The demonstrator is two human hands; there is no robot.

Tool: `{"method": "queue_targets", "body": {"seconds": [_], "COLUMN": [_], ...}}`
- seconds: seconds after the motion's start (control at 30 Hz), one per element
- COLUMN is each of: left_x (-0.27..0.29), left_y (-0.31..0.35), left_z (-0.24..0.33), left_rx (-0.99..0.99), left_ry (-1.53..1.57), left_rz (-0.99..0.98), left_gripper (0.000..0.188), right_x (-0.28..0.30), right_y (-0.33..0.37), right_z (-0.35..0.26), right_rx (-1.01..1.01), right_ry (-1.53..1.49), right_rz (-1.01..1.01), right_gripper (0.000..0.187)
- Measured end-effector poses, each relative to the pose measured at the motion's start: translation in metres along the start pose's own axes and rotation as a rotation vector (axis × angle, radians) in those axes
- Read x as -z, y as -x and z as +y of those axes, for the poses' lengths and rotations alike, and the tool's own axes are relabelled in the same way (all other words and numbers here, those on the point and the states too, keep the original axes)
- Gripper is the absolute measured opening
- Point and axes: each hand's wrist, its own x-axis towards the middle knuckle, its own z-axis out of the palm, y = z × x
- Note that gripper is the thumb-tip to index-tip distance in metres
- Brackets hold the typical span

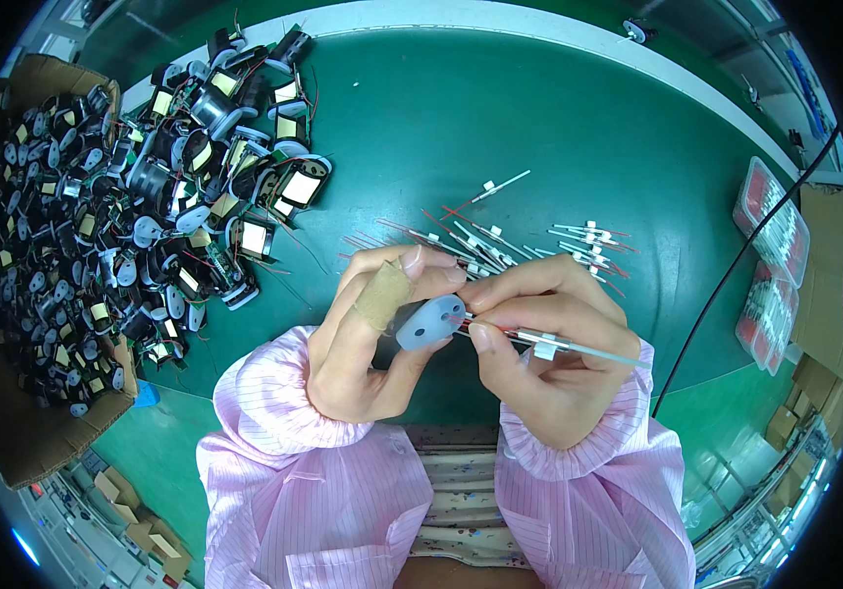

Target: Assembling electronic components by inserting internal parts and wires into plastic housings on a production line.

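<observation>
In front of me, my left hand (368,334) grips a small part by its sides; its pale blue-grey oval end cap (429,324), with several round holes, faces right. Tan tape wraps one of the left fingers. My right hand (554,339) pinches a thin white tube (588,351) with a small white connector and red wires. The red wire ends meet the cap at one of its holes; whether they pass inside I cannot tell. Beyond my hands lie several similar wired white tubes (485,250) in a loose bunch on the green table.
Black motor-like assemblies (215,167) with grey caps and yellow pads are heaped at the left, spilling beside a full cardboard box (44,447). Clear plastic trays (770,304) with red and white parts stand at the right edge. A black cable (704,309) crosses there.
</observation>
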Motion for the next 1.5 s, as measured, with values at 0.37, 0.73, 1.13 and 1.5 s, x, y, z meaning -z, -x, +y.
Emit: {"method": "queue_targets", "body": {"seconds": [0.37, 0.73, 1.13, 1.5], "left_x": [0.006, 0.007, 0.007, 0.006], "left_y": [-0.001, -0.003, -0.005, -0.004], "left_z": [-0.001, -0.004, -0.004, -0.004], "left_rx": [-0.05, -0.081, -0.107, -0.113], "left_ry": [-0.039, -0.08, -0.116, -0.176], "left_rz": [-0.139, -0.145, -0.143, -0.071], "left_gripper": [0.087, 0.089, 0.09, 0.085], "right_x": [0.002, -0.002, -0.006, -0.005], "right_y": [-0.001, -0.001, 0.0, -0.001], "right_z": [0.0, -0.001, -0.004, -0.006], "right_rx": [0.065, 0.139, 0.151, 0.149], "right_ry": [0.115, 0.237, 0.273, 0.296], "right_rz": [-0.067, -0.009, 0.0, -0.028], "right_gripper": [0.015, 0.018, 0.018, 0.018]}}
